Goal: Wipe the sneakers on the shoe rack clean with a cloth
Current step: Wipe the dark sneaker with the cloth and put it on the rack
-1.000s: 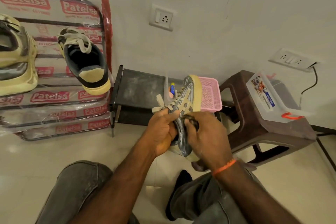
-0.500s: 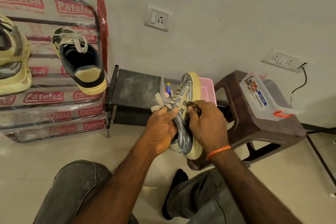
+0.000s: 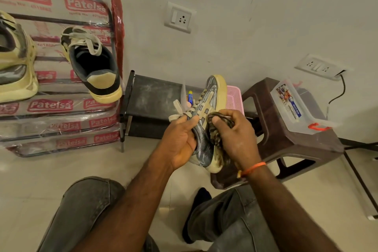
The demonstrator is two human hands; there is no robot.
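Here the shoe rack (image 3: 61, 106), wrapped in printed plastic, fills the left side against the wall, with one sneaker (image 3: 92, 63) heel-out near its right post and a yellow one (image 3: 16, 67) cut off at the frame's edge. To the right a brown stool (image 3: 286, 139) carries a clear plastic box (image 3: 294, 106), and between rack and stool sits a low dark shelf (image 3: 151, 98) with a pink basket (image 3: 235, 98). In that gap, held above the floor in front of the knees, is the grey sneaker (image 3: 206, 112), toe up. The left hand (image 3: 180, 141) grips its laced side, thumb across the upper. The right hand (image 3: 235, 139) has its fingers curled round a dark mottled cloth (image 3: 216, 129), pressing it to the shoe's side near the sole. To wipe well, I judge the left hand should brace firmly while the cloth runs along the sole edge in long strokes, turning the shoe to reach each face. Open room lies towards the body; the stool's corner sits close behind the right wrist.
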